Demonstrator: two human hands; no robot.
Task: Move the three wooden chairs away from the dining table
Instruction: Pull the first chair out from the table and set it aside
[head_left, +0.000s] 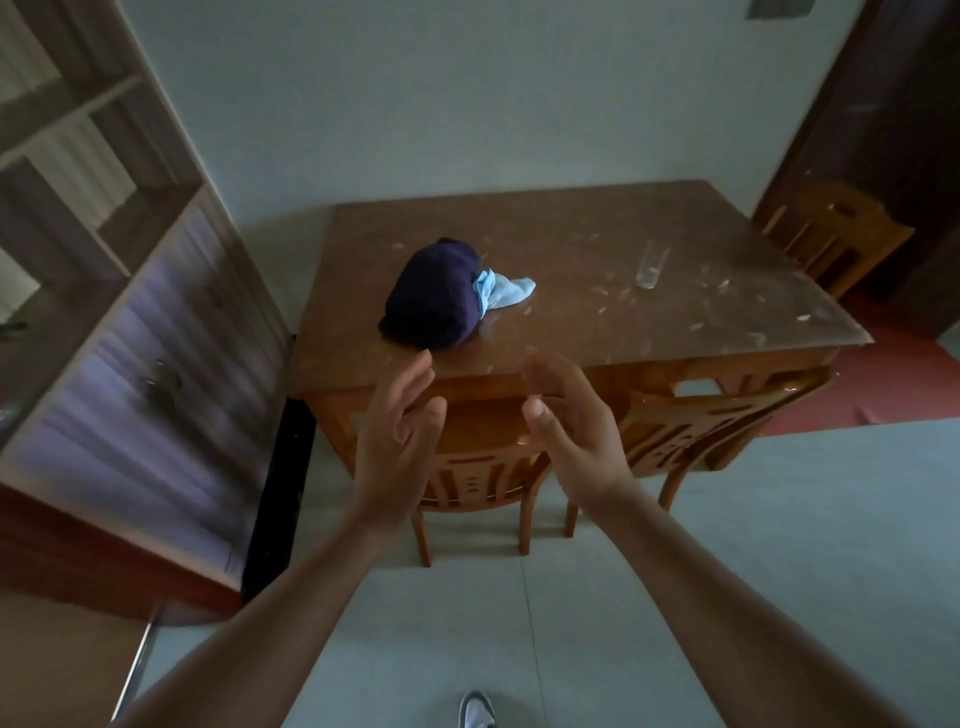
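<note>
A brown dining table (649, 332) stands against the far wall. Two wooden chairs are tucked under its near edge: one (478, 478) straight ahead, another (696, 426) to its right. A third wooden chair (831, 234) stands at the table's far right end by a doorway. My left hand (400, 431) and my right hand (571, 421) are raised in front of the nearest chair's back, palms facing each other, fingers spread. Neither hand touches the chair or holds anything.
On the table lie a dark blue bundle of cloth (436, 296) with a light blue cloth (504, 291) beside it, and a clear glass (649, 267). A wooden shelf unit (130, 312) fills the left side. Pale floor (779, 545) lies around me; red flooring at the right.
</note>
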